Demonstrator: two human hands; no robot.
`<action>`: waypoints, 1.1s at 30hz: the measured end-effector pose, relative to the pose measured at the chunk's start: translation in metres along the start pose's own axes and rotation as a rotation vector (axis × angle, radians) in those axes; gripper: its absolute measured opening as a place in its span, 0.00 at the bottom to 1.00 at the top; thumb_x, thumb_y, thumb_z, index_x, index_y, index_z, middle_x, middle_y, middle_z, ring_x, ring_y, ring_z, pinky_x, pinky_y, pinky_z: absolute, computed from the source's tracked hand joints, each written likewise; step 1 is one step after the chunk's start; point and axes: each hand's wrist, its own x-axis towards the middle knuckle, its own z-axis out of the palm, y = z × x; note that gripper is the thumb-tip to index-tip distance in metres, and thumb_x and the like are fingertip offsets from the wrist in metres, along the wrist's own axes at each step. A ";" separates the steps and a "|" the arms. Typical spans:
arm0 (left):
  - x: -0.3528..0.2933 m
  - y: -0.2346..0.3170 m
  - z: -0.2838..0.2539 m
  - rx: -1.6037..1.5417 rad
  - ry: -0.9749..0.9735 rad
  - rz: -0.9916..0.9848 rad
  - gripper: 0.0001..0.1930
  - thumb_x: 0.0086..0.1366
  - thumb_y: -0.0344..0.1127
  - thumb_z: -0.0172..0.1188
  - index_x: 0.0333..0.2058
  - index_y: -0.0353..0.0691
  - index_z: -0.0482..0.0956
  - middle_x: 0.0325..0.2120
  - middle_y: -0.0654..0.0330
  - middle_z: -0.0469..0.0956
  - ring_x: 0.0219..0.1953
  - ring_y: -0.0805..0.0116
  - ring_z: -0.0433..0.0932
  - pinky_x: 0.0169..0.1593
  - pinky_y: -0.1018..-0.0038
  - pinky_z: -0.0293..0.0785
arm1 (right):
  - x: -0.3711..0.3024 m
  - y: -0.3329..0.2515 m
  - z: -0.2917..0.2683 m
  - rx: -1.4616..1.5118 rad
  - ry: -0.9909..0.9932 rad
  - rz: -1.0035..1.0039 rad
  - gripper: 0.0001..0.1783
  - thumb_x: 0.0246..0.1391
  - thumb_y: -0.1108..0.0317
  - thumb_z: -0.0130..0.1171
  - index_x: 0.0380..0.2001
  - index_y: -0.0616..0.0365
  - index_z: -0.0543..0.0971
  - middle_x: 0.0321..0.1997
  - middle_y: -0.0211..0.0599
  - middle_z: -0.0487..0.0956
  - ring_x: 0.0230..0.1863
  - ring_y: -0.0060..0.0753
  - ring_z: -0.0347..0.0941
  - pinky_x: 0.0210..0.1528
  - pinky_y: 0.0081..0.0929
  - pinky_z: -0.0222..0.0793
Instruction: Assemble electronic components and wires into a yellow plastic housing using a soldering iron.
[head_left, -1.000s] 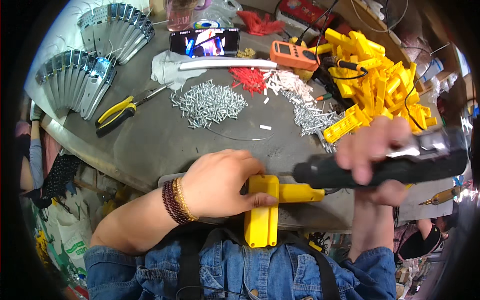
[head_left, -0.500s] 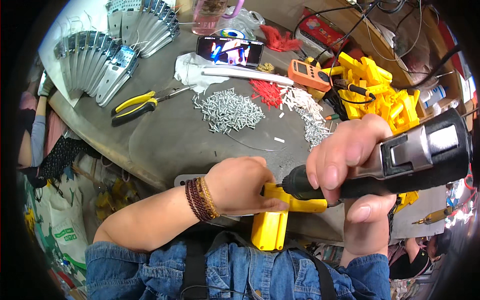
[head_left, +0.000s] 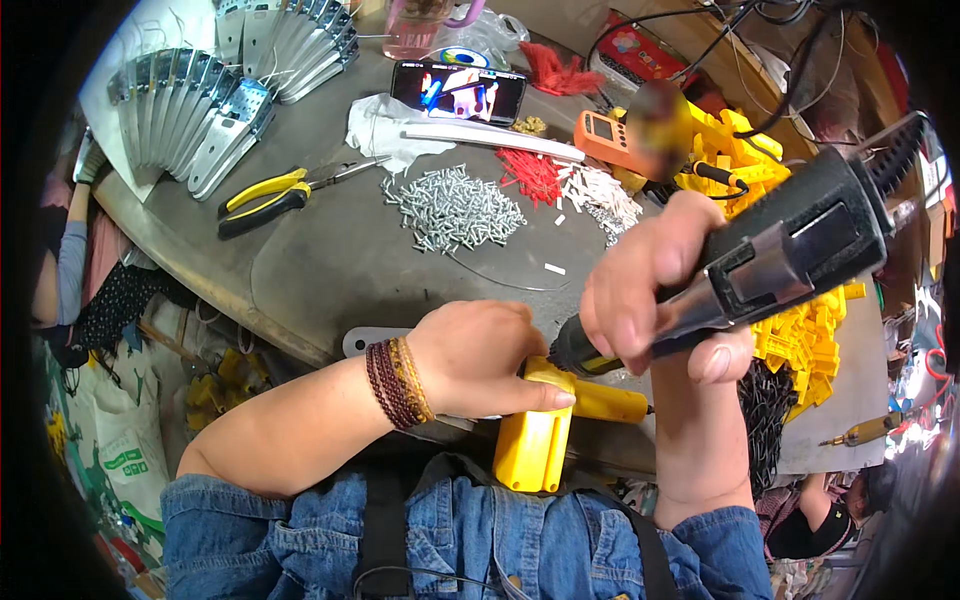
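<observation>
My left hand [head_left: 478, 352], with beaded bracelets on its wrist, is closed on a yellow plastic housing [head_left: 530, 446], its thumb lying across the top. A yellow cylindrical piece [head_left: 612, 402] sticks out to the right of the housing; whether the two are one part I cannot tell. My right hand [head_left: 648, 285] wraps round a black electric screwdriver [head_left: 795, 262], which slants down to the left. Its nose is at the upper end of the housing, beside my left fingers. The tip and any screw under it are hidden.
Behind my hands lie a pile of silver screws [head_left: 455, 210], red pieces [head_left: 532, 176], white pieces [head_left: 600, 193] and yellow-handled pliers [head_left: 275, 197]. Farther back are a phone [head_left: 458, 92] and an orange meter [head_left: 603, 140]. Metal plates [head_left: 190, 120] stand far left; yellow parts [head_left: 810, 335] and black pieces [head_left: 765, 420] lie right.
My right hand and the screwdriver have shifted left, and the screwdriver's rear end has swung up and left, so it slants more steeply. My left hand still holds the housing.
</observation>
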 end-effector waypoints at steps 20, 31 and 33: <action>-0.058 0.007 -0.011 0.351 0.200 0.101 0.47 0.34 0.43 0.79 0.56 0.34 0.72 0.46 0.52 0.75 0.49 0.49 0.73 0.52 0.60 0.68 | -0.319 -0.193 -0.064 -2.490 0.961 0.567 0.19 0.52 0.64 0.66 0.44 0.64 0.78 0.40 0.44 0.81 0.37 0.45 0.78 0.42 0.37 0.74; -0.062 0.012 -0.024 0.152 0.205 0.100 0.47 0.40 0.50 0.78 0.58 0.34 0.71 0.41 0.52 0.80 0.37 0.51 0.78 0.44 0.63 0.74 | -0.285 -0.110 -0.009 -1.811 0.483 1.269 0.07 0.41 0.69 0.65 0.24 0.57 0.77 0.31 0.39 0.77 0.38 0.49 0.77 0.40 0.40 0.73; -0.066 0.011 -0.028 0.071 0.118 0.102 0.45 0.43 0.51 0.77 0.58 0.35 0.72 0.37 0.53 0.80 0.34 0.53 0.78 0.41 0.64 0.74 | -0.283 -0.111 -0.014 -1.823 0.398 1.275 0.07 0.40 0.70 0.65 0.25 0.57 0.78 0.31 0.39 0.77 0.38 0.49 0.76 0.39 0.40 0.73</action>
